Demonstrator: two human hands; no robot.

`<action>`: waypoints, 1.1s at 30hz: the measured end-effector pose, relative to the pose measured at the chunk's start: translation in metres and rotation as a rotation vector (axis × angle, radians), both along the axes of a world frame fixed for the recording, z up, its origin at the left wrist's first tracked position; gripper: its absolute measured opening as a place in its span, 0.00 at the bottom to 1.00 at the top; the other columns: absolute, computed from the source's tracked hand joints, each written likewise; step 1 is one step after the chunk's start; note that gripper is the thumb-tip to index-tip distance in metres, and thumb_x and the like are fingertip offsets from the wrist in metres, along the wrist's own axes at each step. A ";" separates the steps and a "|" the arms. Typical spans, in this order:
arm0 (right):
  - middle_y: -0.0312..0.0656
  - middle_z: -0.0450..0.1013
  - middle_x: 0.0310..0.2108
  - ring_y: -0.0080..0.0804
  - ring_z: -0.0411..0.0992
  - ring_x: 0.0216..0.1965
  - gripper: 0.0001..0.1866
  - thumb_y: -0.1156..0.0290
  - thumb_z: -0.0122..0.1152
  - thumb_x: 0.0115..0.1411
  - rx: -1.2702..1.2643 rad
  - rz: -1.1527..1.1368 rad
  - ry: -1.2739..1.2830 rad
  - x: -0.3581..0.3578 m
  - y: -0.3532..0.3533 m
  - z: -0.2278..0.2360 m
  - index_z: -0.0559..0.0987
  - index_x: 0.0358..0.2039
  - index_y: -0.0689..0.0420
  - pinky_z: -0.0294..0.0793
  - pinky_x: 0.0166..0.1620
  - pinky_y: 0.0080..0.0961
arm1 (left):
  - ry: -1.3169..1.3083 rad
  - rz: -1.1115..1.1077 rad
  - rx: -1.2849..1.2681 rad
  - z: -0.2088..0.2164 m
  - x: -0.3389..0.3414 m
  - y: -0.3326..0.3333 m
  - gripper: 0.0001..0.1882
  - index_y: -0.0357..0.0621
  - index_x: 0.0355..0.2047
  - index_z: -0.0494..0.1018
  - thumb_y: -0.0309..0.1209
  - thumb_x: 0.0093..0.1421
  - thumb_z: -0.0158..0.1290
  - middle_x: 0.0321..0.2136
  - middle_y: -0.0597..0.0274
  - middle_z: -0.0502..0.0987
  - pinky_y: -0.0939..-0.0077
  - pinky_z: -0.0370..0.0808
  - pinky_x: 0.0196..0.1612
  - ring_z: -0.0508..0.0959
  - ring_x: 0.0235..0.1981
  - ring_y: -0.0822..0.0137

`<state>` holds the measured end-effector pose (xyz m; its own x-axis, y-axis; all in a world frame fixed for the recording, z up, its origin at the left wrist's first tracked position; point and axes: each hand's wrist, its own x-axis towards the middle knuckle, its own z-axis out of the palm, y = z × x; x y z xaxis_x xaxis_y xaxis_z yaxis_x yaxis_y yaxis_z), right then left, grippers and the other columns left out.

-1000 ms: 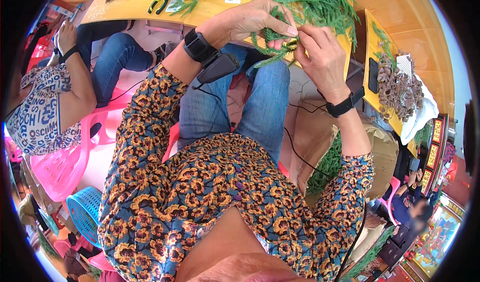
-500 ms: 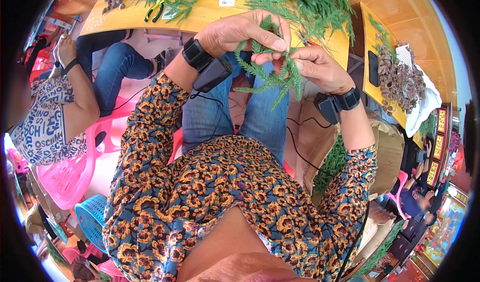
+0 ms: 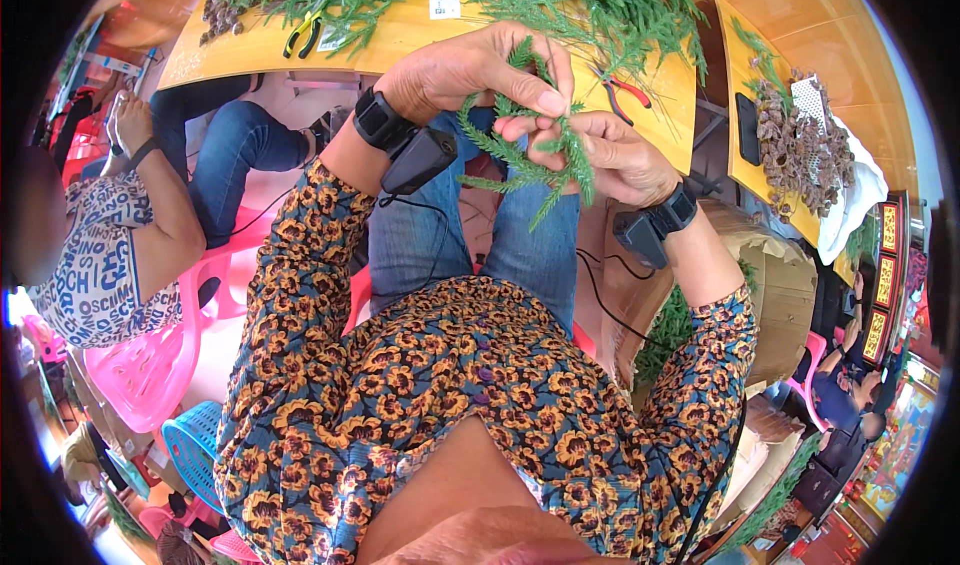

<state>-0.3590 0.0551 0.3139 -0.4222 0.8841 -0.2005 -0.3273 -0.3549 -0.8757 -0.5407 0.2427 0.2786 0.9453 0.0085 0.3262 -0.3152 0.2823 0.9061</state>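
Observation:
A curved green artificial fir sprig (image 3: 500, 148) hangs between my hands, above my knees and close to the table's front edge. My left hand (image 3: 490, 73) is closed on its upper part, thumb and fingers pinching at the stem. Close beside it, my right hand (image 3: 622, 155) pinches the same sprig from the right side, its thumb against the fingers. The leafy ends droop below and left of both hands. Exactly what lies between the fingertips is partly hidden by them.
On the yellow table (image 3: 400, 47) lie piles of green sprigs (image 3: 600, 10), yellow-handled pliers (image 3: 306, 33) and red-handled pliers (image 3: 625, 95). A side table at right bears brown pine cones (image 3: 800, 155) and a black phone (image 3: 747, 128). A cardboard box (image 3: 775, 300) stands right; a seated person (image 3: 130, 205) is left.
My right hand has come in and slightly down, nearer the left one. The red-handled pliers behind it now show more fully. The sprig has shifted slightly left.

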 end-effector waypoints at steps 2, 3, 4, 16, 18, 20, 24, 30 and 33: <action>0.45 0.77 0.65 0.32 0.75 0.65 0.27 0.55 0.64 0.76 0.011 0.017 -0.048 0.000 0.002 0.006 0.79 0.66 0.63 0.73 0.67 0.32 | -0.009 0.011 0.021 0.000 0.001 0.001 0.12 0.39 0.40 0.82 0.35 0.66 0.68 0.29 0.64 0.85 0.85 0.72 0.25 0.79 0.21 0.80; 0.48 0.76 0.66 0.34 0.75 0.66 0.29 0.54 0.65 0.75 0.021 0.035 -0.097 0.000 0.003 0.008 0.79 0.65 0.64 0.70 0.70 0.32 | -0.020 0.022 0.041 -0.001 0.001 0.002 0.11 0.39 0.40 0.82 0.34 0.66 0.68 0.28 0.64 0.85 0.85 0.72 0.26 0.79 0.21 0.80; 0.51 0.74 0.68 0.35 0.74 0.68 0.31 0.52 0.67 0.73 0.030 0.054 -0.146 0.000 0.004 0.008 0.79 0.65 0.65 0.68 0.72 0.32 | -0.030 0.035 0.061 -0.002 0.001 0.002 0.11 0.38 0.40 0.83 0.33 0.66 0.68 0.28 0.64 0.85 0.85 0.73 0.26 0.79 0.21 0.80; 0.26 0.81 0.41 0.14 0.73 0.41 0.13 0.62 0.72 0.72 0.017 -0.040 -0.423 0.016 0.001 -0.005 0.86 0.51 0.56 0.69 0.43 0.16 | 0.085 -0.047 0.028 0.015 -0.008 -0.004 0.08 0.35 0.38 0.82 0.27 0.65 0.68 0.27 0.62 0.82 0.79 0.73 0.25 0.77 0.19 0.74; 0.26 0.80 0.40 0.14 0.73 0.40 0.13 0.62 0.72 0.72 0.035 -0.038 -0.477 0.016 0.003 0.006 0.86 0.49 0.56 0.70 0.42 0.18 | 0.084 -0.041 0.057 0.009 -0.005 -0.001 0.08 0.36 0.39 0.82 0.28 0.66 0.68 0.27 0.61 0.82 0.79 0.74 0.26 0.78 0.20 0.74; 0.26 0.80 0.37 0.15 0.73 0.37 0.12 0.62 0.73 0.71 0.070 -0.028 -0.585 0.019 0.005 0.015 0.87 0.44 0.57 0.71 0.41 0.21 | 0.083 -0.026 0.114 0.003 0.000 0.002 0.10 0.36 0.41 0.83 0.31 0.67 0.68 0.27 0.61 0.84 0.79 0.76 0.28 0.80 0.22 0.74; 0.26 0.78 0.34 0.21 0.74 0.35 0.10 0.66 0.72 0.71 0.186 -0.137 -0.973 0.031 0.009 0.017 0.82 0.37 0.58 0.72 0.40 0.30 | 0.141 0.152 0.111 -0.012 0.013 0.001 0.10 0.35 0.41 0.83 0.30 0.68 0.67 0.27 0.59 0.84 0.78 0.77 0.28 0.81 0.23 0.73; 0.29 0.75 0.33 0.21 0.71 0.35 0.11 0.67 0.71 0.71 0.681 -0.291 -1.833 0.021 0.013 0.016 0.81 0.38 0.61 0.72 0.39 0.27 | 0.139 0.378 -0.044 -0.036 0.043 -0.006 0.09 0.34 0.42 0.82 0.29 0.69 0.67 0.27 0.58 0.84 0.76 0.78 0.29 0.82 0.24 0.71; 0.32 0.75 0.34 0.23 0.72 0.35 0.10 0.68 0.71 0.71 0.557 -0.317 -1.737 0.027 0.012 0.014 0.82 0.39 0.62 0.73 0.40 0.27 | 0.133 0.410 -0.036 -0.040 0.045 -0.004 0.10 0.34 0.43 0.82 0.29 0.69 0.66 0.27 0.58 0.84 0.76 0.78 0.29 0.82 0.25 0.71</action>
<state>-0.3319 0.0670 0.3274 0.0889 0.9872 0.1323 0.9695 -0.0553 -0.2388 -0.4959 0.2388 0.2384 0.8950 0.4015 0.1945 -0.2892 0.1902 0.9382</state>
